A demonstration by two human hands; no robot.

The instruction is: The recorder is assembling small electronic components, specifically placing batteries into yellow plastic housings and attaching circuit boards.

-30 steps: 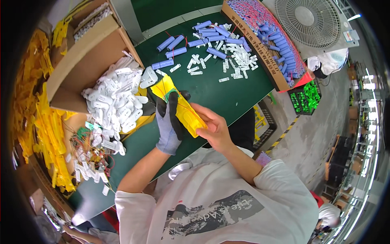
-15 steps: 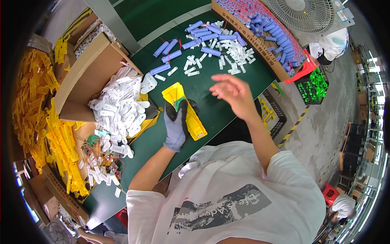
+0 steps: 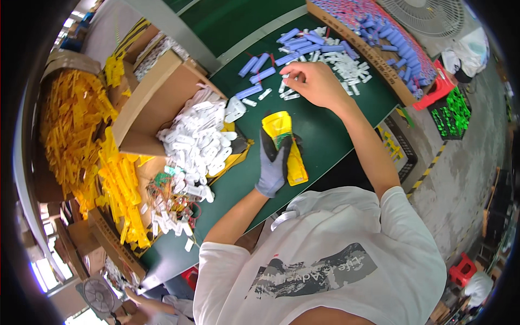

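Observation:
My left hand (image 3: 272, 165) wears a grey glove with dark fingertips and is closed around a long yellow plastic shell (image 3: 296, 164) above the green table. Inside the shell, by my thumb, part of a green circuit board (image 3: 281, 140) with thin wires shows. My bare right hand (image 3: 317, 84) is over the far part of the table, thumb and forefinger apart, with nothing visible between them. Close to its fingertips lie small white plastic pieces (image 3: 291, 97) and blue cylindrical battery cells (image 3: 263, 75). The other fingers of that hand are partly hidden.
White plastic covers (image 3: 197, 138) spill from a tipped cardboard box (image 3: 157, 103) at left. Yellow shells (image 3: 122, 195) and wired boards (image 3: 168, 189) lie beside them. A carton of cells (image 3: 374, 65) edges the far right. A fan (image 3: 428, 16) stands behind it.
My right hand has moved away from me, from over the bare table to the white pieces and cells. My left hand still holds the yellow shell. The whole view has shifted sideways.

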